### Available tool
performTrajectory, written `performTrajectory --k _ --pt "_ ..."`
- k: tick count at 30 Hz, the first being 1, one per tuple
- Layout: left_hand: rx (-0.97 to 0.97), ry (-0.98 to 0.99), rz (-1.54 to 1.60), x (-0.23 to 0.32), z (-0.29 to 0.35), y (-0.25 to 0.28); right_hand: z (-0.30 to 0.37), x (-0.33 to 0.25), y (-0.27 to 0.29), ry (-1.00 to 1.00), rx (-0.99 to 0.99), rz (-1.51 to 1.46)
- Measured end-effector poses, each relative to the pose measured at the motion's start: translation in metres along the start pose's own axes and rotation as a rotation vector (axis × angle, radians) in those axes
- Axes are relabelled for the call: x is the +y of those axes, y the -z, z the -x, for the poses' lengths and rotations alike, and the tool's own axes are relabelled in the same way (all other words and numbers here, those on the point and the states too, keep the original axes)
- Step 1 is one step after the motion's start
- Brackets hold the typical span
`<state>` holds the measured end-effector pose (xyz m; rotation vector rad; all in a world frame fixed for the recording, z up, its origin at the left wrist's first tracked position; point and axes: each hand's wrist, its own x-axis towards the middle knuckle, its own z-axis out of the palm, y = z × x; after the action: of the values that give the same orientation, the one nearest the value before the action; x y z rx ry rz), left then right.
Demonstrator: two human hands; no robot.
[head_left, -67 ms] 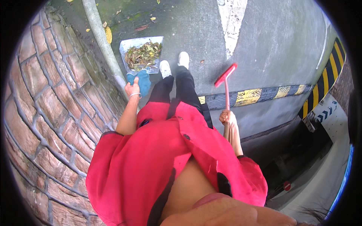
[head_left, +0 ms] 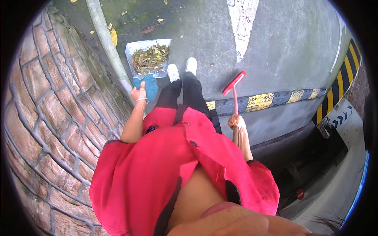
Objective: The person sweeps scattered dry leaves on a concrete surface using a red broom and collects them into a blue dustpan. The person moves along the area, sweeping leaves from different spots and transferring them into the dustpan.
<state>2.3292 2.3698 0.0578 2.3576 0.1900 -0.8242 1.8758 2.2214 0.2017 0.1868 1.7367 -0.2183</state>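
Note:
My left hand (head_left: 138,92) is closed on a crumpled blue cloth (head_left: 148,87). Just beyond the cloth, a whitish open-topped scoop or dustpan (head_left: 132,47) rests on the ground, full of dry leaves (head_left: 149,59). Whether my fingers also grip a handle under the cloth, I cannot tell. My right hand (head_left: 236,120) is wrapped around the pole of a broom (head_left: 235,99). Its red-and-white head (head_left: 234,83) points away from me, over the pavement beside a yellow-and-black bump strip.
A stone wall (head_left: 51,114) runs along my left, with a pale kerb (head_left: 101,31) at its foot. The bump strip (head_left: 260,102) crosses on the right, toward a striped barrier (head_left: 342,84). Loose leaves (head_left: 148,29) and a white road marking (head_left: 242,23) lie ahead.
The broom head has shifted slightly left and nearer to me, and my right hand moved a little left with it. My left hand and the cloth have barely moved.

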Motion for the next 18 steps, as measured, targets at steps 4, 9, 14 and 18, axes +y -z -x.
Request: performTrajectory --k 4,9,14,18 --pt "0.046 0.033 -0.034 0.004 0.004 -0.001 0.001 0.024 -0.029 -0.039 -0.127 0.036" --pt "0.026 0.014 -0.085 -0.005 -0.004 -0.006 0.123 0.035 -0.082 0.225 -0.295 0.405" --pt "0.058 -0.071 -0.164 -0.022 -0.016 -0.009 0.197 0.027 -0.117 0.323 -0.453 0.478" --pt "0.082 -0.042 -0.155 -0.019 -0.005 -0.007 0.203 0.008 -0.122 0.446 -0.28 0.488"
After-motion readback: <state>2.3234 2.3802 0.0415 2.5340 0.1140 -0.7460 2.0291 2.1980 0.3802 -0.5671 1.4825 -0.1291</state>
